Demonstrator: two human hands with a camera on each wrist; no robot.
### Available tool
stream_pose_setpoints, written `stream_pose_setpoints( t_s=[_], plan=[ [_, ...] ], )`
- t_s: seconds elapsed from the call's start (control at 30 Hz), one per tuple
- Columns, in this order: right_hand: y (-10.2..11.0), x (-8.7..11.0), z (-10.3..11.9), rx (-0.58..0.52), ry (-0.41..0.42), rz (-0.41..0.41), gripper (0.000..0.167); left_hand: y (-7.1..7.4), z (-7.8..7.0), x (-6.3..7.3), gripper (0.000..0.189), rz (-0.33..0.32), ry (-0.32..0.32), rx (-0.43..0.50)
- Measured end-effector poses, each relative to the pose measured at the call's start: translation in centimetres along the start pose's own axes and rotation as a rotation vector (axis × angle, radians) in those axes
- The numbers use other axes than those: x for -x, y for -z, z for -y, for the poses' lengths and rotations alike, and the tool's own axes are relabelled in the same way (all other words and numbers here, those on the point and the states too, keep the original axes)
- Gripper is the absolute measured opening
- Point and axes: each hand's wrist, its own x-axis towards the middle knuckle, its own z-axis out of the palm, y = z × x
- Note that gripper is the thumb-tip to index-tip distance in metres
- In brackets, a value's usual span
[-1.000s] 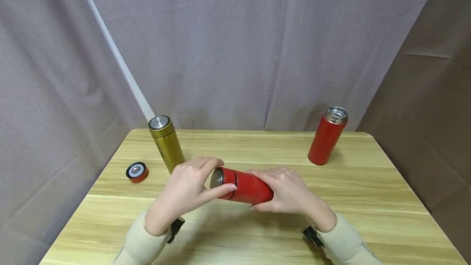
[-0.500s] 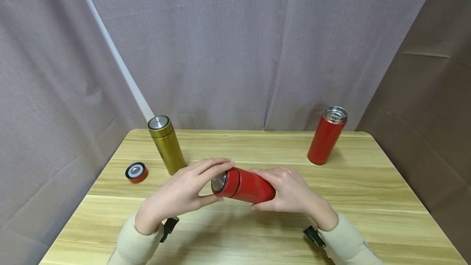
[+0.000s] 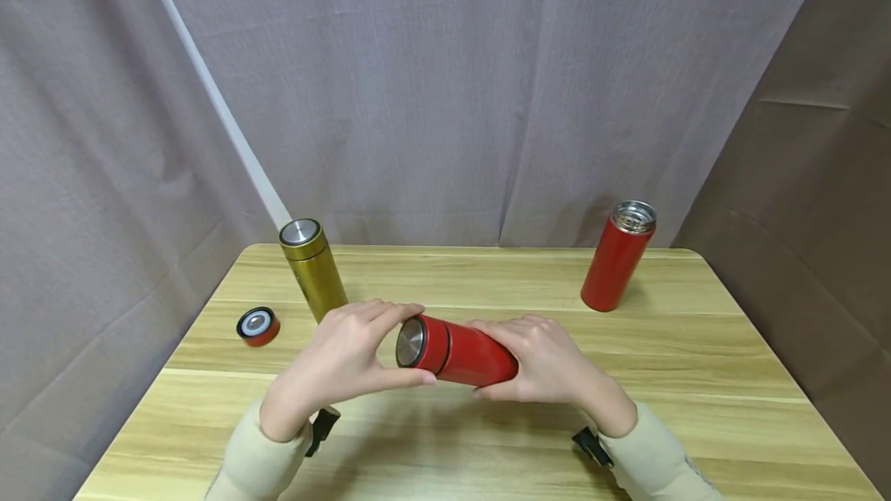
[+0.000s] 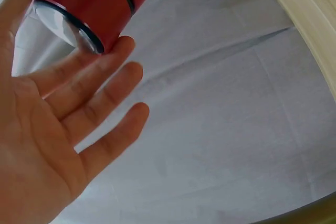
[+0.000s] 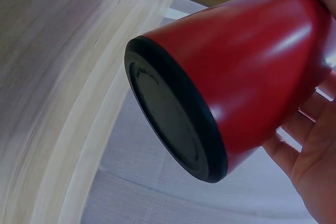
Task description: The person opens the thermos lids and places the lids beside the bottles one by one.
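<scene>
A red thermos [image 3: 480, 356] is held tilted above the table, its steel-topped lid [image 3: 435, 345] pointing left. My right hand [image 3: 546, 362] grips its body from the right; in the right wrist view the thermos's black base [image 5: 170, 114] faces the camera. My left hand [image 3: 344, 354] pinches the lid, thumb below and fingers above. In the left wrist view the lid [image 4: 86, 11] lies at the fingertips, with the other fingers spread. A dark seam runs between lid and body.
Behind my left hand stands a lidded gold thermos [image 3: 316, 273]. A loose red cap [image 3: 259, 326] lies upside down on the wooden table [image 3: 696, 377] at left. Back right stands a second red thermos [image 3: 618, 257] with no lid. Grey curtain [image 3: 445, 91] hangs behind.
My left hand loosened its hold, turned and shifted, and now has thumb and fingers back around the lid. My right hand and the thermos have barely moved.
</scene>
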Motion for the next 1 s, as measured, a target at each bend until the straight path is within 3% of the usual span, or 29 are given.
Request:
stream_pose_setpoints(
  t_s=[0.23, 0.37, 0.5, 0.67, 0.8, 0.87, 1.0],
  plan=[
    [-0.09, -0.13, 0.07, 0.012, 0.006, -0.018, 0.08, -0.3, -0.42, -0.24, 0.061, -0.01, 0.12, -0.033],
    [-0.05, -0.15, -0.05, 0.026, 0.009, -0.018, 0.079, -0.51, -0.49, -0.24, 0.061, 0.001, 0.138, -0.029],
    [0.04, -0.09, -0.3, 0.032, 0.003, -0.022, 0.08, -0.56, -0.34, -0.08, 0.069, 0.033, 0.08, 0.042],
    [0.15, 0.04, -0.44, 0.028, 0.007, -0.028, 0.08, -0.37, -0.13, 0.04, 0.079, 0.125, -0.055, 0.217],
    [0.2, 0.1, -0.38, 0.023, 0.003, -0.015, 0.081, -0.36, -0.05, -0.03, 0.078, 0.143, -0.14, 0.244],
    [0.22, 0.14, -0.35, 0.019, -0.003, -0.008, 0.081, -0.35, -0.08, -0.07, 0.075, 0.139, -0.149, 0.241],
    [0.2, 0.23, -0.3, 0.018, -0.01, -0.006, 0.081, -0.33, -0.23, -0.13, 0.072, 0.127, -0.083, 0.245]
  ],
)
